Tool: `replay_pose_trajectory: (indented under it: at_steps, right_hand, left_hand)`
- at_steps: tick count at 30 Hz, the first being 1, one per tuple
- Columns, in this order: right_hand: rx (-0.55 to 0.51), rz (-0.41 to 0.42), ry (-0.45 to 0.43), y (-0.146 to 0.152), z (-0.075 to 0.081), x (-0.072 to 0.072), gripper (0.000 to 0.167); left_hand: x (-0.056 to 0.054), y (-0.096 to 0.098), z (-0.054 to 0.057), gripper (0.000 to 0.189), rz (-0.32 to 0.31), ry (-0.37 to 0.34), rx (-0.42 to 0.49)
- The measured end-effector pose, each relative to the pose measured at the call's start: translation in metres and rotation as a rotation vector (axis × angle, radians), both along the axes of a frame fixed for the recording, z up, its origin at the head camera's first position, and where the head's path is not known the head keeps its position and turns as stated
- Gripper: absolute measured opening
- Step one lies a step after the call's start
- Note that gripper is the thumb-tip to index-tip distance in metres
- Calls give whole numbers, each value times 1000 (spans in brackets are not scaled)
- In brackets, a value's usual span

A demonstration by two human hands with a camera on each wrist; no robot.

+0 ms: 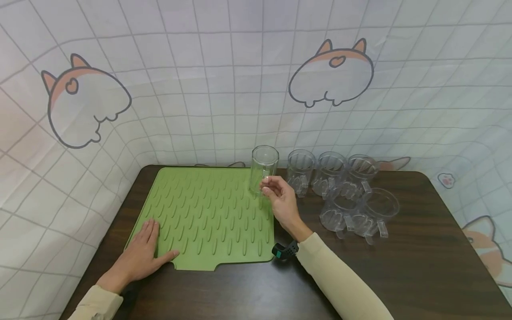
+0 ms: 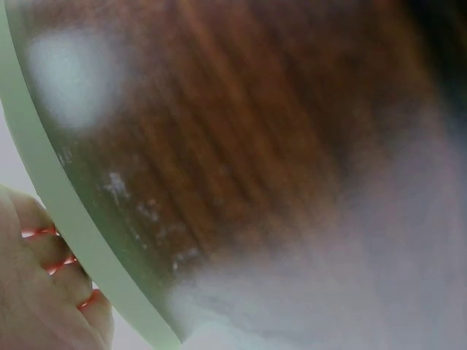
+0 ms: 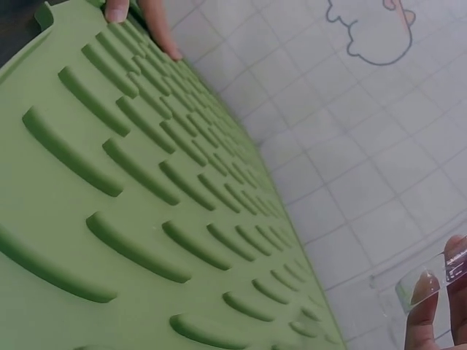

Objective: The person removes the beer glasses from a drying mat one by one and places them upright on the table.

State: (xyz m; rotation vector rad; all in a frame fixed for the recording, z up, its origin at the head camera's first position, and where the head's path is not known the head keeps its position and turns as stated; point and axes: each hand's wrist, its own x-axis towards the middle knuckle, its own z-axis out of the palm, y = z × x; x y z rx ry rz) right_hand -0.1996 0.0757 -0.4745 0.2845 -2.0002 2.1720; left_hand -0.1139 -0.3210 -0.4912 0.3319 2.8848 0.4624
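Note:
A clear mug (image 1: pixel 264 166) stands upright at the back right corner of a green ridged drying mat (image 1: pixel 204 213). My right hand (image 1: pixel 282 202) pinches the mug's handle between thumb and fingers. In the right wrist view the thumb (image 3: pixel 423 292) presses against the clear handle (image 3: pixel 456 259), while most of the mug lies beyond the frame. Fingers spread, my left hand (image 1: pixel 142 253) rests on the mat's left front part. The left wrist view catches that hand (image 2: pixel 51 292) beside the mat's pale edge (image 2: pixel 80 222).
Several clear mugs stand to the right of the mat, among them a back left one (image 1: pixel 301 171) and a front right one (image 1: pixel 380 209), handles toward me. The dark wooden table (image 1: pixel 416 258) meets a white checked cloth (image 1: pixel 224 89) behind and at both sides.

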Motion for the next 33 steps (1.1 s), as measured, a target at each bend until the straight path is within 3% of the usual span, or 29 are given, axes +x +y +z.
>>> replay_pose_trajectory:
  at_steps: [19, 28, 33]
  right_hand:
    - [61, 0, 95, 12, 25, 11, 20]
    - [262, -10, 152, 18, 37, 21, 16]
    - [386, 14, 251, 21, 43, 30, 17]
  left_hand:
    - [-3, -1, -1, 116, -27, 21, -12]
    - [-4, -2, 0, 116, -36, 22, -10]
    - [-4, 0, 1, 117, -35, 20, -4]
